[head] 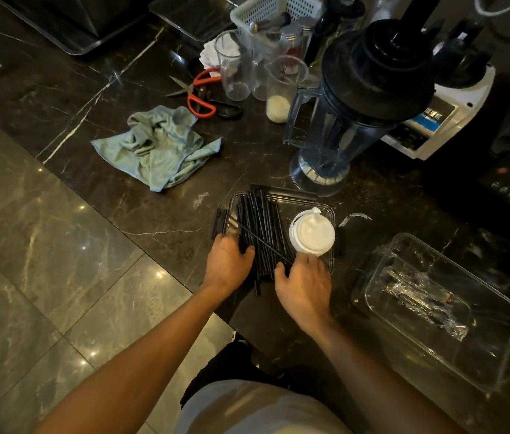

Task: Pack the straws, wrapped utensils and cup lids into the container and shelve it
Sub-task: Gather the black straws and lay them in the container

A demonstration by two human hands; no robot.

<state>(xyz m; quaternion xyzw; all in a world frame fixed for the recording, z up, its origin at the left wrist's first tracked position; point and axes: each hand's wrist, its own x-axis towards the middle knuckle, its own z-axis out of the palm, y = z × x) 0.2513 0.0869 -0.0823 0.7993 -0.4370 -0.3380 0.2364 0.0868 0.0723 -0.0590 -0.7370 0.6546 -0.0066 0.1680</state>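
A bundle of black straws (261, 227) lies across a clear flat tray (328, 211) near the counter's front edge. A stack of white cup lids (312, 234) sits on the tray's right side. My left hand (228, 261) rests at the left of the bundle, thumb against the straws. My right hand (305, 285) is at the bundle's near right, fingers touching the straws and reaching just below the lids. To the right stands a clear deep container (479, 355) with wrapped utensils (422, 296) lying inside.
A blender jug (341, 120) stands just behind the tray. A blue-green cloth (159, 145) and red-handled scissors (197, 92) lie at the back left. Clear cups (234, 67) and a white basket (266, 10) crowd the back. Black appliances line the right edge. Tiled floor lies to the left.
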